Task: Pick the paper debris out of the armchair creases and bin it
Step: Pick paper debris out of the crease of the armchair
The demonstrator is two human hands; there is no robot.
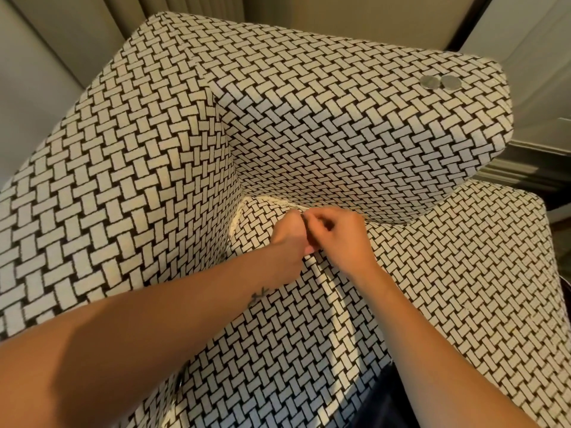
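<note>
Pale curtains and a panelled wall stand behind the armchair (309,103), which is covered all over in a black-and-cream basket-weave fabric. Both hands meet at the crease where the seat cushion runs into the chair's back and arm, near the inner corner. The fingers (312,222) of the right hand (336,239) are curled in tight toward the left hand (289,242), whose fingers are also bunched, the two hands touching; whether either is pinching a scrap I cannot tell, as they cover the spot. No paper debris shows plainly. A thin pale line along the crease (272,200) beyond the fingertips may be piping or paper; it is too small to judge. No bin is in view.

Outward from there, both bare forearms reach across the seat cushion (432,288), and two round silvery discs (440,82) lie on top of the far arm, well away from the crease.

To do this well, I judge one hand should spread the seam open while the other pinches deep, lifting scraps whole rather than tearing them.
</note>
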